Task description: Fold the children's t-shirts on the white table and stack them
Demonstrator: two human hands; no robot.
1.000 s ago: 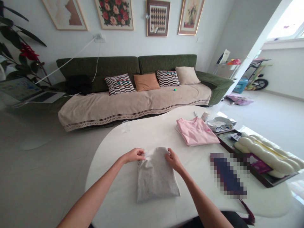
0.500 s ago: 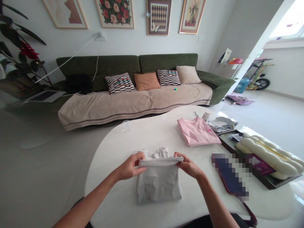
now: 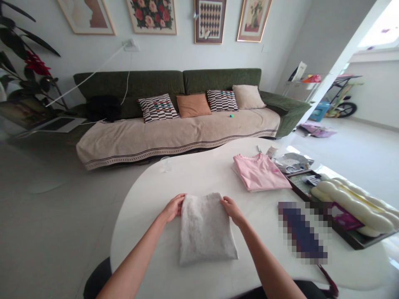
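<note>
A grey folded garment (image 3: 205, 228) lies flat on the white oval table (image 3: 193, 174) in front of me. My left hand (image 3: 172, 207) rests at its far left corner, fingers curled onto the edge. At the far right corner is my right hand (image 3: 232, 209), its fingers closed on the cloth's edge. Both forearms reach in from the bottom of the view.
A folded pink shirt (image 3: 260, 171) lies farther right on the table, with papers (image 3: 291, 162) beyond it. A dark tray (image 3: 346, 236) with a cream puffy object (image 3: 352, 203) stands at the right edge. A small glass (image 3: 166, 164) is near the far rim. A green sofa (image 3: 187, 83) stands behind.
Half a second ago both hands held the garment's far edge lifted and drawn toward me. Now the cloth lies flat again as a neat rectangle, hands back at its far corners.
</note>
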